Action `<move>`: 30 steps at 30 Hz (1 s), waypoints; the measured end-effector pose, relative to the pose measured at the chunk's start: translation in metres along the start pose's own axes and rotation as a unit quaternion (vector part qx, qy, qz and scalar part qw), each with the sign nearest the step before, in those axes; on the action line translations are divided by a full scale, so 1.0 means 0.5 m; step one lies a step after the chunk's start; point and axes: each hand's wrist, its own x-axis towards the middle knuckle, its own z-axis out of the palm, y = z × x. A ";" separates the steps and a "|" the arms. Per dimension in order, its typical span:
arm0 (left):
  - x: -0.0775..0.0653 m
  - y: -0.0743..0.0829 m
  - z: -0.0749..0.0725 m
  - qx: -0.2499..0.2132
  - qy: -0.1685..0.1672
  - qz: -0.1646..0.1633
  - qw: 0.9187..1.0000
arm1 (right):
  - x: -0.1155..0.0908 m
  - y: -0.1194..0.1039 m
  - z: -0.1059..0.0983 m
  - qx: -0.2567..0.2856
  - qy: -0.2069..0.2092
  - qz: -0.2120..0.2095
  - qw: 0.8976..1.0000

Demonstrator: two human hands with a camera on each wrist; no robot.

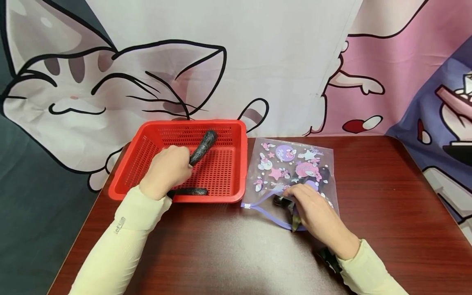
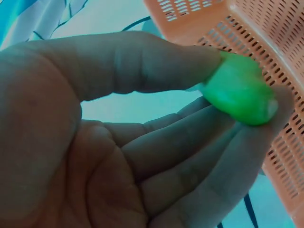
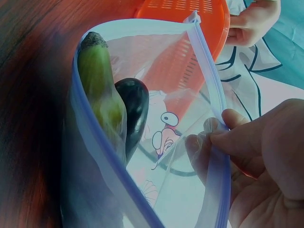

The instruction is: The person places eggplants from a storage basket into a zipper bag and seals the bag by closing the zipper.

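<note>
My left hand (image 1: 167,170) is over the red basket (image 1: 240,164) and grips one end of a long dark eggplant (image 1: 204,146). In the left wrist view, thumb and fingers pinch its green stem end (image 2: 240,90). Another dark eggplant (image 1: 189,191) lies at the basket's near side, partly hidden by the left wrist. My right hand (image 1: 313,209) pinches the open mouth of a clear printed zip bag (image 1: 258,164) with a purple zip edge. Inside the bag are an eggplant with a green stem (image 3: 97,71) and the rounded dark end of an eggplant (image 3: 135,111).
Basket and bag lie side by side on a reddish-brown wooden table (image 1: 387,205). A cloth with cartoon cats (image 1: 280,61) hangs behind the table's back edge. The white zip slider (image 1: 247,205) sits at the bag's left corner, near the basket.
</note>
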 end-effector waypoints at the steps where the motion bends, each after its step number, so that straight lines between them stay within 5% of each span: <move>1: -0.004 0.000 0.000 -0.001 0.009 0.000 1.000 | 0.000 0.000 0.000 0.000 0.000 0.000 1.000; 9: -0.039 0.008 0.002 -0.020 0.059 -0.001 0.998 | -0.001 0.000 0.002 0.002 -0.001 -0.002 1.000; 30: -0.101 0.053 0.030 -0.076 0.091 -0.004 0.993 | 0.001 0.002 0.003 0.005 0.006 -0.013 1.000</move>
